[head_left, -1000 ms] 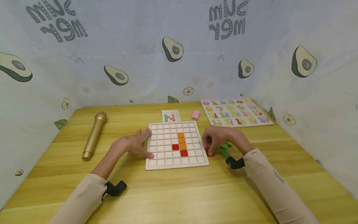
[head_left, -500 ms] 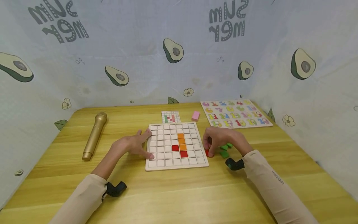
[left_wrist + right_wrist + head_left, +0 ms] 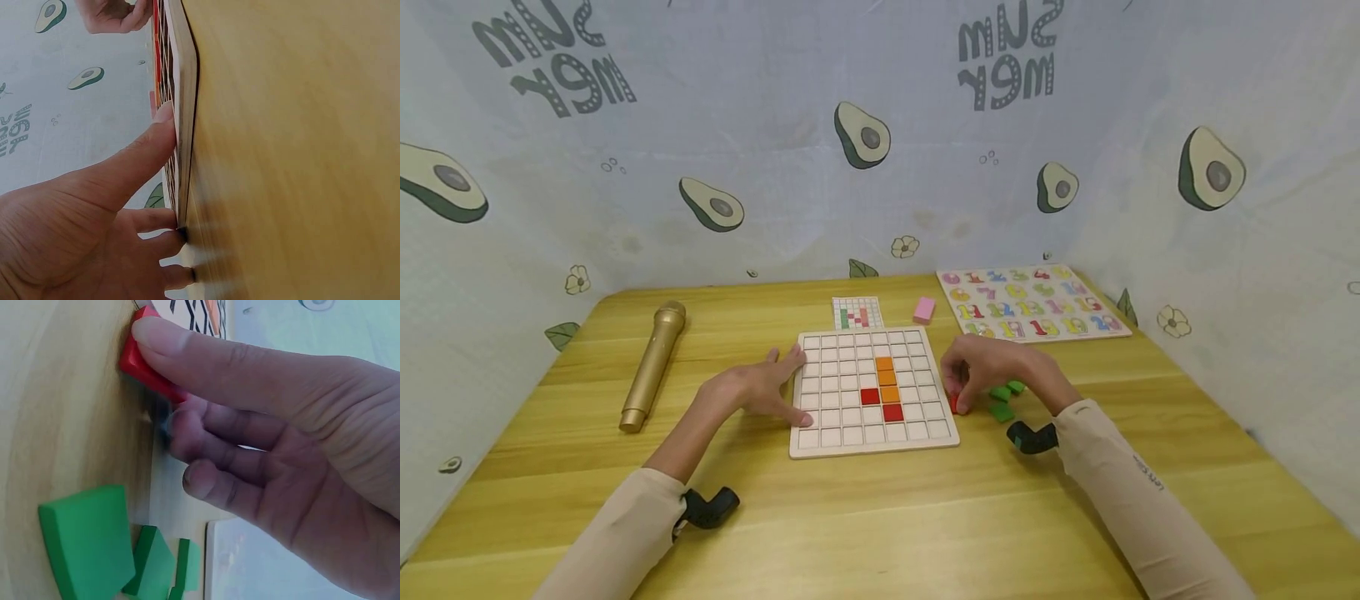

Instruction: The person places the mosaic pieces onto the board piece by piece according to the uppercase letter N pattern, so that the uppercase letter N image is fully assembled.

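Observation:
In the head view, a pale wooden grid board (image 3: pixel 831 421) lies on the table, with several orange squares (image 3: pixel 887 377) in a column. Two red squares sit in its cells, one red square (image 3: pixel 892 412) below that column and another (image 3: pixel 869 397) to its left. My left hand (image 3: pixel 763 387) is spread at the board's left edge, thumb on top near the front corner and fingertips along the side. My right hand (image 3: pixel 988 367) pinches a red square tile (image 3: pixel 140 359) beside the board's right edge. In the right wrist view the thumb covers part of this tile.
Loose green blocks (image 3: pixel 87 544) lie beside my right hand. Behind the board are a small pattern card (image 3: pixel 857 312) and a pink block (image 3: pixel 924 310). A number puzzle board (image 3: pixel 1037 304) lies back right; a gold microphone (image 3: pixel 653 367) lies left.
My right hand has shifted slightly toward the board, bringing the red tile to its right edge. The left hand stays on the board.

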The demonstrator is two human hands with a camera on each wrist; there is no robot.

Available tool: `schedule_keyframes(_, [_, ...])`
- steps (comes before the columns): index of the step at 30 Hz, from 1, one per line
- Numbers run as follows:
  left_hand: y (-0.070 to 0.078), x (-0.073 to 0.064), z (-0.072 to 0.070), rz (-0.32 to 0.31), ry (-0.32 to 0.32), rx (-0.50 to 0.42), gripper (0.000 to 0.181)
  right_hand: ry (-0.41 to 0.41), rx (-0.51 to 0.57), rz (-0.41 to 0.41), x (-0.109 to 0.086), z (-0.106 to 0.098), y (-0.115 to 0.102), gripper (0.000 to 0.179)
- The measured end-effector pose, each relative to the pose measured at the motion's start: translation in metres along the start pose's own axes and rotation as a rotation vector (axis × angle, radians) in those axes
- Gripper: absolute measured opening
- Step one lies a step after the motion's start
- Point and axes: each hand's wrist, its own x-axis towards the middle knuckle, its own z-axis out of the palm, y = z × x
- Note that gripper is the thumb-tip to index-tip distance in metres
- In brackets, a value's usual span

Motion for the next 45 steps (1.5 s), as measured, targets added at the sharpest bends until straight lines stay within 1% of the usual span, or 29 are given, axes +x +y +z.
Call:
schedule_keyframes(3, [-0.001,-0.001,0.000,0.000,-0.002,0.000,0.118,0.045,0.051,-0.038,0.001,-0.001,0.006,0.016])
schedule_keyframes(9, [-0.002,-0.001,0.000,0.006,0.005,-0.008,0.118,0.175,0.124,-0.121,0.002,0.000,0.018,0.006])
schedule_keyframes(13, [-0.003,-0.002,0.001,0.012,0.006,-0.012,0.119,0.226,0.196,-0.156,0.006,0.003,0.022,0.009])
schedule_keyframes(17, [-0.004,-0.002,0.002,0.013,0.006,-0.020,0.119,0.269,0.273,-0.164,0.012,0.007,0.019,0.015])
schedule_keyframes(22, [-0.003,-0.002,0.002,0.011,0.002,-0.026,0.119,0.317,0.348,-0.165,0.021,0.013,0.005,0.014])
schedule_keyframes(27, [-0.003,-0.001,0.002,0.018,0.004,-0.020,0.119,0.323,0.358,-0.191,0.034,0.018,-0.009,0.013])
schedule_keyframes(29, [-0.003,-0.001,0.002,0.017,0.006,-0.015,0.119,0.329,0.357,-0.189,0.041,0.020,-0.014,0.012])
schedule_keyframes(32, [-0.003,-0.002,0.001,0.010,0.007,-0.008,0.120,0.338,0.391,-0.203,0.052,0.024,-0.022,0.012])
schedule_keyframes(34, [-0.003,-0.001,0.001,0.008,0.008,-0.011,0.120,0.352,0.392,-0.217,0.059,0.026,-0.027,0.010])
schedule_keyframes(37, [-0.003,-0.001,0.001,0.010,0.007,-0.014,0.120,0.369,0.375,-0.233,0.070,0.029,-0.033,0.008])
schedule_keyframes(40, [-0.002,0.000,0.000,0.014,0.008,-0.021,0.119,0.391,0.336,-0.222,0.078,0.031,-0.040,0.006])
schedule_keyframes(45, [-0.001,0.000,-0.002,0.004,0.006,-0.019,0.119,0.423,0.310,-0.206,0.088,0.036,-0.051,0.005])
